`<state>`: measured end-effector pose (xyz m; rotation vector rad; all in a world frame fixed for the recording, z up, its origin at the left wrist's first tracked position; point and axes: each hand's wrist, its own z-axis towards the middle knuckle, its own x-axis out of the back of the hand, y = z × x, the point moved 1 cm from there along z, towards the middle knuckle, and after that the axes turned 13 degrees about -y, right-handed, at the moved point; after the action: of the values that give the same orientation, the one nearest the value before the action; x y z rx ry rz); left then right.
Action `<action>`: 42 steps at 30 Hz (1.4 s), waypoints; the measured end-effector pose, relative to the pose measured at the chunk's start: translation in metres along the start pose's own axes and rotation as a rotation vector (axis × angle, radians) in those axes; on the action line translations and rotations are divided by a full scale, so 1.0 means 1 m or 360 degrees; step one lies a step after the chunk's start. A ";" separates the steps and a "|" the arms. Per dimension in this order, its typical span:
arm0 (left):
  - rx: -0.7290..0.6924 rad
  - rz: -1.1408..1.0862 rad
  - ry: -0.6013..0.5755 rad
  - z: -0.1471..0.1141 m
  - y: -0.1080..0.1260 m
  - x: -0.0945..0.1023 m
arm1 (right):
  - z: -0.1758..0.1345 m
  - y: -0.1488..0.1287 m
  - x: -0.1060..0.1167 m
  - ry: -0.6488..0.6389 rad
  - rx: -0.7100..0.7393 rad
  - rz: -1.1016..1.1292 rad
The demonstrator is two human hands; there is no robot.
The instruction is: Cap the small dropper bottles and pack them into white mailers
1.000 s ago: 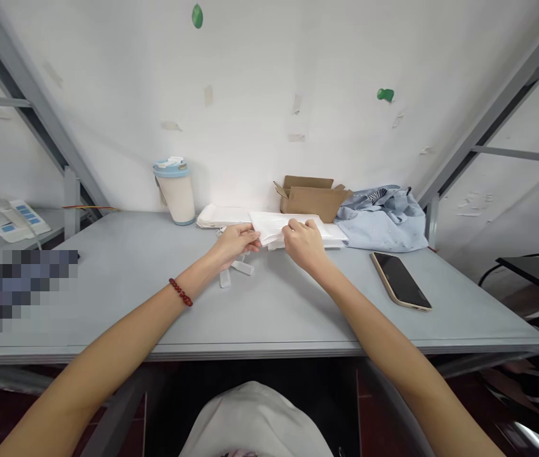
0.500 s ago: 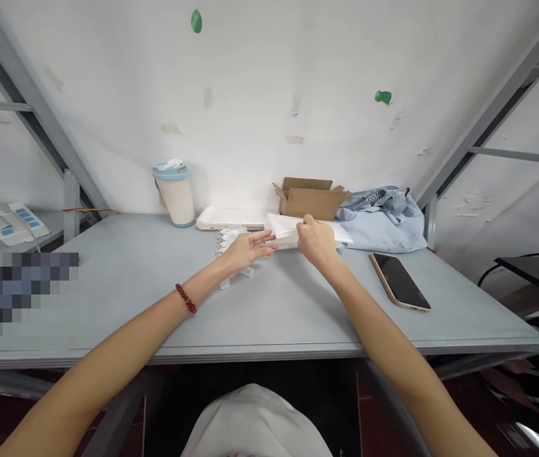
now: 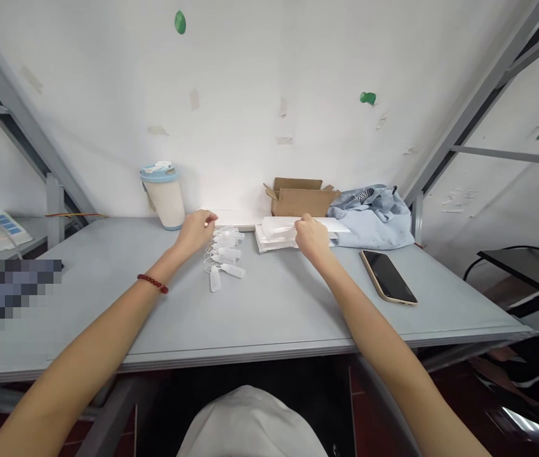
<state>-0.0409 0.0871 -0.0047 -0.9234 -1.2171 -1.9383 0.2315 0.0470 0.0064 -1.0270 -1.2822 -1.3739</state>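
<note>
My right hand [image 3: 312, 237] is closed in a fist on a clear plastic bag [image 3: 279, 225]. The bag lies over white flat packets [image 3: 269, 242] in front of the cardboard box. My left hand [image 3: 196, 231] is by the left end of a white flat stack [image 3: 235, 219] at the wall. Its fingers are curled together, and whatever they pinch, if anything, is hidden. Just right of and below that hand lies a row of several small white tags [image 3: 226, 254] with thin string loops.
An open cardboard box [image 3: 305, 200] stands at the wall beside a bundled light-blue cloth [image 3: 374, 222]. A phone [image 3: 388, 277] lies at the right, and a blue-lidded cup [image 3: 164, 200] stands at the back left. Metal frame posts flank the table [image 3: 269, 311].
My left hand has moved left, off the bag and past the tags, and its fingers have curled in. My right hand stays closed on the bag. The view has shifted slightly.
</note>
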 end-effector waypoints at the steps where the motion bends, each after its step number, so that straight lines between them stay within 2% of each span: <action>1: -0.0016 0.0174 -0.0066 0.006 -0.009 0.001 | 0.000 0.000 0.000 0.0002 0.0005 0.0006; 5: -0.0114 0.0535 -0.0231 0.028 -0.038 -0.001 | -0.002 -0.003 0.001 0.0031 0.0037 0.0047; 8: -0.0092 0.0527 -0.0305 0.041 -0.052 -0.004 | -0.002 -0.007 0.000 0.0035 0.0075 0.0061; 14: -0.0028 0.0390 -0.0246 0.046 -0.063 -0.010 | -0.005 -0.013 -0.002 0.0051 0.0133 0.0065; 20: -0.0050 0.0139 -0.0079 0.042 -0.065 -0.010 | -0.006 -0.013 -0.001 0.0060 0.0141 0.0066; 27: -0.0029 0.0297 0.0090 0.031 -0.066 -0.002 | -0.006 -0.014 -0.003 0.0064 0.0137 0.0086; 33: 0.0055 0.0298 0.0192 0.014 -0.062 0.007 | -0.008 -0.015 -0.002 0.0034 0.0157 0.0075; 37: 0.0082 0.0338 0.0401 0.004 -0.052 0.021 | -0.009 -0.016 0.000 0.0049 0.0153 0.0067; 42: -0.0018 0.0331 0.0640 -0.003 -0.043 0.036 | -0.013 -0.020 0.003 0.0035 0.0180 0.0071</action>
<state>-0.0959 0.0941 0.0043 -0.5985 -0.8433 -1.8497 0.2117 0.0336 0.0048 -0.9552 -1.2982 -1.2614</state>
